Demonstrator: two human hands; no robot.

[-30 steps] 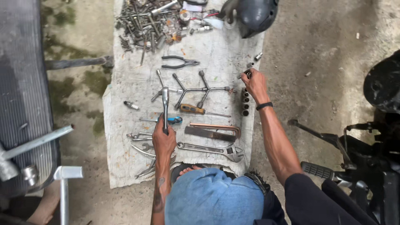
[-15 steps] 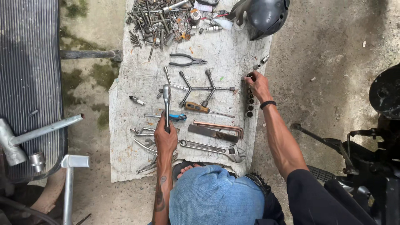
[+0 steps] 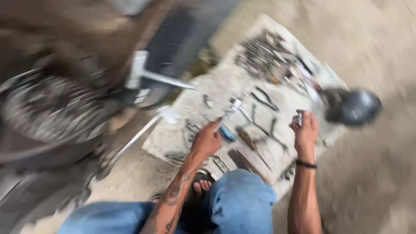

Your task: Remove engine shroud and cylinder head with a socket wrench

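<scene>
Since the earlier frame, the right hand had lifted a small socket off the cloth; the left hand gripped the ratchet, not yet joined.

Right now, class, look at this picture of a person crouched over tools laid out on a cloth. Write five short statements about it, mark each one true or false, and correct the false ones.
1. The left hand holds a long metal ratchet handle. True.
2. The right hand is empty. False: its fingers hold a small metal socket.
3. The tools lie on a pale cloth on the ground. True.
4. A dark helmet sits at the far right end of the cloth. True.
5. The right wrist is bare. False: it wears a dark wristband.
</scene>
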